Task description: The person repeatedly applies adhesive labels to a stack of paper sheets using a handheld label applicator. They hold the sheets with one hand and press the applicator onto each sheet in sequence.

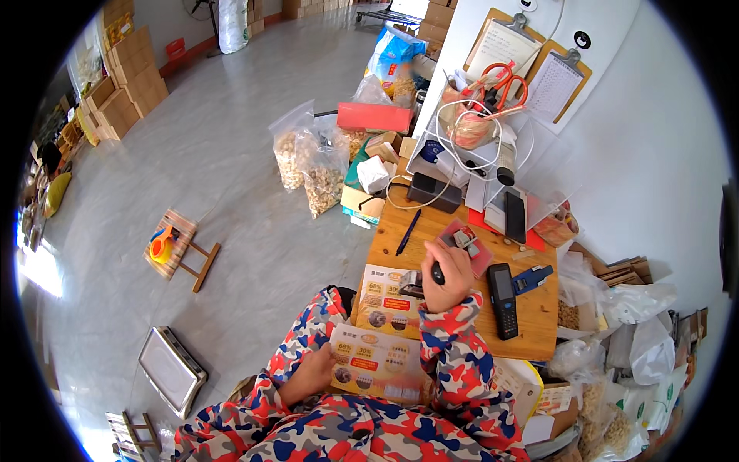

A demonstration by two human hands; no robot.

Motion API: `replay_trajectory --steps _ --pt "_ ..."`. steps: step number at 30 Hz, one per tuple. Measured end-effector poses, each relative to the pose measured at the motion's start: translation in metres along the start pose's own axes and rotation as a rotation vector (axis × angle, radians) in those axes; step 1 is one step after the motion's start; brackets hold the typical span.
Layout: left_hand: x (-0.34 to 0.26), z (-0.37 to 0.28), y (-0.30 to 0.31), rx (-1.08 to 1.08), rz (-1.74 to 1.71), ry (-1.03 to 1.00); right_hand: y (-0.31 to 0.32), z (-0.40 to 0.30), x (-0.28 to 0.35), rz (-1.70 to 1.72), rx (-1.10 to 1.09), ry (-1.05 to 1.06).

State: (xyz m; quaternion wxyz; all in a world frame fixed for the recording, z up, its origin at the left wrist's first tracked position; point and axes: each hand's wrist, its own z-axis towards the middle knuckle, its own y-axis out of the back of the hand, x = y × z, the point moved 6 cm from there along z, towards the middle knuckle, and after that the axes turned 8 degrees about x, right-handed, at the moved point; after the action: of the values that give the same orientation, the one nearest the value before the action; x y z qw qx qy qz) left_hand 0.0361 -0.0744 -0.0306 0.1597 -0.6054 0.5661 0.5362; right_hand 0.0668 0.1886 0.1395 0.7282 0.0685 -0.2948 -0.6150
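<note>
In my right hand (447,280) is a hand tool with a black knob and a metal frame (411,283), which looks like a stamp. Its metal end is over the upper printed sheet (378,315) on the wooden table (381,245); whether it touches the paper is unclear. My left hand (312,368) pinches the left edge of a second printed sheet (375,367), held at my lap and overlapping the first. Just beyond my right hand lies a red-rimmed open case (482,260) with small grey pieces inside. A dark pen (409,232) rests left of it.
Right of my hand lie a handheld terminal (502,300) and a blue device (532,279). Behind are a smartphone (515,216), a black box (434,192) and a cup with scissors (470,124). Filled bags (323,185), a platform scale (172,369) and a stool (182,222) stand on the floor.
</note>
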Motion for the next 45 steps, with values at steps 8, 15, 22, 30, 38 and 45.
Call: replay_trajectory --steps 8,15,22,30,38,45 --pt "-0.029 -0.002 0.027 0.047 0.34 0.139 -0.043 -0.028 -0.022 0.072 0.045 -0.018" --pt "-0.082 0.043 0.067 -0.29 0.255 -0.164 -0.039 -0.027 -0.02 0.067 0.07 -0.061" --pt "-0.048 0.105 0.044 -0.231 0.068 -0.063 0.067 0.019 0.034 -0.091 -0.174 -0.048" --pt "-0.052 0.094 0.042 -0.394 0.202 -0.229 0.094 -0.011 0.035 -0.145 -0.156 -0.126" --pt "-0.074 0.057 0.053 -0.387 0.304 -0.282 0.108 -0.009 0.031 -0.187 -0.206 -0.124" --pt "-0.018 0.024 0.025 -0.017 -0.059 -0.076 0.079 0.003 0.019 -0.149 -0.138 -0.103"
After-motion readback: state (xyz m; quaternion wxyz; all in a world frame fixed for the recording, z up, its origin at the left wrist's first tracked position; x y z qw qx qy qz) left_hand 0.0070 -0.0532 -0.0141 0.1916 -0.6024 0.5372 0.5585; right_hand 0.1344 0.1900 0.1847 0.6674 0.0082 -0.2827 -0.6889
